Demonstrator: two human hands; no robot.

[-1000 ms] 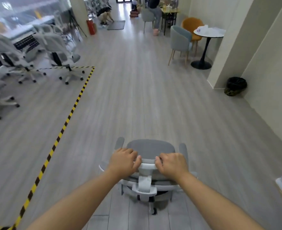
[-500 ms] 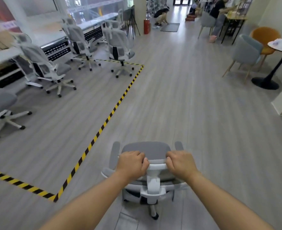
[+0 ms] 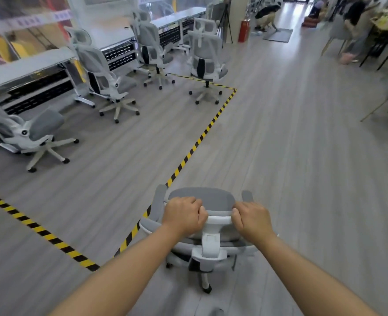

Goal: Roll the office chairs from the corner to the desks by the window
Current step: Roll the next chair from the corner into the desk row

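A grey and white office chair (image 3: 213, 245) stands right in front of me, seen from behind and above. My left hand (image 3: 185, 215) and my right hand (image 3: 252, 218) both grip the top of its headrest, one at each end. The chair sits just right of a yellow-black tape line (image 3: 188, 156) on the floor. Beyond the tape, white desks (image 3: 28, 67) run along the window at the left. Several matching chairs stand by them, one near the tape corner (image 3: 205, 62), one at mid left (image 3: 106, 78) and one at far left (image 3: 31, 133).
A red fire extinguisher (image 3: 243, 31) stands by a pillar at the back. People are at the far end, one crouched by a mat (image 3: 277, 34), one at a dark table (image 3: 380, 39). Wooden chair legs (image 3: 380, 110) show at the right edge. Open grey plank floor lies ahead.
The view has swung left: the window desks and parked chairs now fill the left side, and the round table area has slid out at the right. Both hands stay on the headrest.
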